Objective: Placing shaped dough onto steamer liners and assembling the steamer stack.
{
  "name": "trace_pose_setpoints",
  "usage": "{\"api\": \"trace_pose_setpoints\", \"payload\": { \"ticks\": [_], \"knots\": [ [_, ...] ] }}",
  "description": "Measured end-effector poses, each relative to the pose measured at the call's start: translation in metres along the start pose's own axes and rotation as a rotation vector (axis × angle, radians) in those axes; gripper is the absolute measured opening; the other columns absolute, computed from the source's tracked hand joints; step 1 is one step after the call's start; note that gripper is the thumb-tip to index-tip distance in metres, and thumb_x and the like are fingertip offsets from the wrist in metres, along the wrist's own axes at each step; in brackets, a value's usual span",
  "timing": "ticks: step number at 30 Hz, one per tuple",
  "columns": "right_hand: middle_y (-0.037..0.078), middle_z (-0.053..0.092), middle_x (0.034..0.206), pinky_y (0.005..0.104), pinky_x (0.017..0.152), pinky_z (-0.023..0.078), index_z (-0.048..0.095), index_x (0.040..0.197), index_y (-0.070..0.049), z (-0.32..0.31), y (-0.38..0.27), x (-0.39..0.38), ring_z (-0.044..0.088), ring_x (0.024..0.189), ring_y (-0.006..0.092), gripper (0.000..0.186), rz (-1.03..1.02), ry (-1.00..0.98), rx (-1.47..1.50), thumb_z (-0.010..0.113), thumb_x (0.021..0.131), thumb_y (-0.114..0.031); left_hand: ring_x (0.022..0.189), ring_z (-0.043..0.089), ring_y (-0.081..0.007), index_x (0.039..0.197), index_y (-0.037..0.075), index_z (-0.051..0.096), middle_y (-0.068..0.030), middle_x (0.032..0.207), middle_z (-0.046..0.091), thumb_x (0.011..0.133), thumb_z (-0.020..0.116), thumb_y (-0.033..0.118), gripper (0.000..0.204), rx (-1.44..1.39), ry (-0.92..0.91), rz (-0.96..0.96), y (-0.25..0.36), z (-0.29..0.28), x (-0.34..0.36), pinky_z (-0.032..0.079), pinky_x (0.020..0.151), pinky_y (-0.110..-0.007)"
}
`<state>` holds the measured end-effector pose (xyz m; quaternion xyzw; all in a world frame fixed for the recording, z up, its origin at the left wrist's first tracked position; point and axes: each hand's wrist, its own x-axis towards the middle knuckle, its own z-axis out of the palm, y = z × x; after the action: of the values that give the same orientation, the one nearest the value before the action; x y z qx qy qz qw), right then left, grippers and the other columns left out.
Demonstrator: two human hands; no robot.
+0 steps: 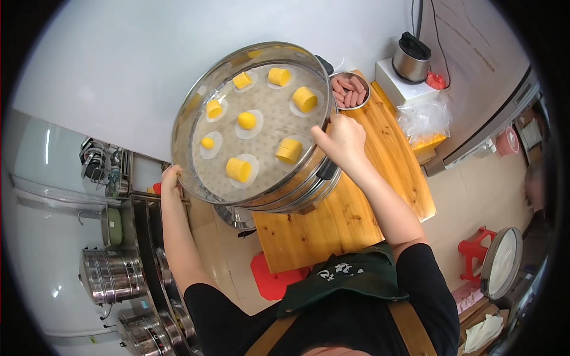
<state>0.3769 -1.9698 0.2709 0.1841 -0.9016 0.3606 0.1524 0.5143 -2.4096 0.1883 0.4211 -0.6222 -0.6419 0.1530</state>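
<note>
Between my hands is a large round metal steamer tier [276,130], held above a stack of similar tiers [317,188] at the edge of the wooden table. My left hand [171,178] is closed on its left rim. With the thumb by the rim, my right hand [343,139] grips its right side, near a black handle [327,169]. Spread on the perforated base, several yellow dough pieces [289,151] rest on round white papers [252,172]. Most are roll-shaped; a ball-like yellow piece [207,143] is smaller. The fingers' undersides are hidden.
The wooden table [380,166] bears a bowl of pink sausages [349,92]. A metal appliance [411,57] stands on a white box [396,83] at back right. Red stools [270,276] [473,252] are near the floor; steamer pots [113,275] line the left.
</note>
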Motion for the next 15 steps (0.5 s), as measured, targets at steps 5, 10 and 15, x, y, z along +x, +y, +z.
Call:
{"api": "trace_pose_setpoints", "payload": {
  "ticks": [5,10,15],
  "knots": [
    [0.019,0.053,0.052,0.0407,0.053,0.044,0.053,0.056,0.004,0.01,-0.005,-0.003,0.055,0.053,0.0349,0.037,-0.035,-0.003,-0.041,0.057,0.063,-0.032,0.072,0.056,-0.0189,0.103,0.001,0.049,-0.0085,0.088,0.056,0.064,0.055,0.006,0.04,-0.021,0.006,0.007,-0.012,-0.014,0.008,0.047,0.056,-0.029],
    [0.019,0.056,0.058,0.0409,0.054,0.044,0.054,0.06,0.004,0.006,0.0,-0.004,0.056,0.057,0.0343,0.042,-0.041,-0.029,-0.066,0.057,0.067,-0.038,0.088,0.056,-0.0213,0.121,0.002,0.039,-0.0115,0.108,0.052,0.072,0.058,0.023,0.056,-0.038,0.008,0.076,-0.015,-0.002,-0.009,0.048,0.066,-0.034],
    [0.017,0.058,0.064,0.0392,0.057,0.044,0.057,0.07,0.002,0.0,0.005,-0.01,0.057,0.061,0.0325,0.048,-0.034,-0.086,-0.105,0.054,0.074,-0.045,0.107,0.046,-0.023,0.126,0.004,0.033,-0.0085,0.123,0.043,0.08,0.044,0.05,0.065,-0.228,-0.111,0.088,-0.029,0.011,-0.033,0.04,0.085,-0.036]
  ]
}}
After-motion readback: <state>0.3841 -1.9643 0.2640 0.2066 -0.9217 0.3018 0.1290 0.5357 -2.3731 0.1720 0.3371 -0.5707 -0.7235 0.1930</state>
